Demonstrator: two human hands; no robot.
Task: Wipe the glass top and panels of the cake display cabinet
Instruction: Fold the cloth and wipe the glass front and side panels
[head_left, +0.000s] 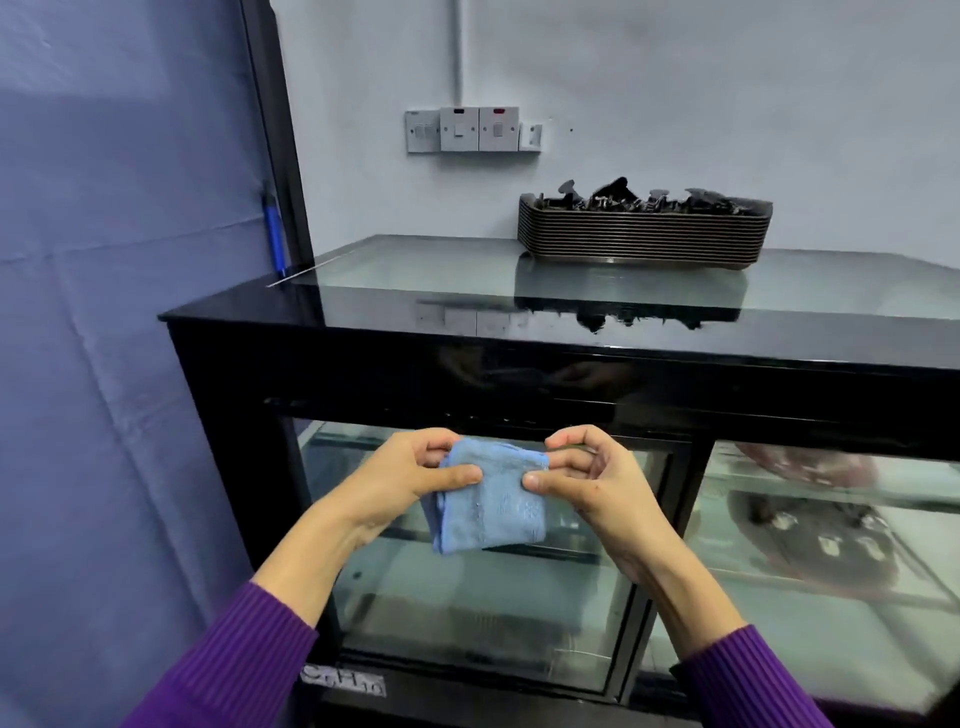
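A folded blue cloth (491, 496) is pinched at its upper corners by left hand (402, 480) and right hand (584, 480), before the cabinet's front panel (467, 613). Preparation seems underway; next, the cloth likely needs pressing against the glass top (415, 270).

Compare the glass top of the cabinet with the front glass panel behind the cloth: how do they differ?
The glass top lies flat and carries a stack of dark trays; the front glass panel stands upright and carries nothing. The top mirrors the trays and the wall switches; the panel lets the shelves inside show through. Both sit in the black frame, and neither is touched by the blue cloth, which the left hand and right hand hold folded.
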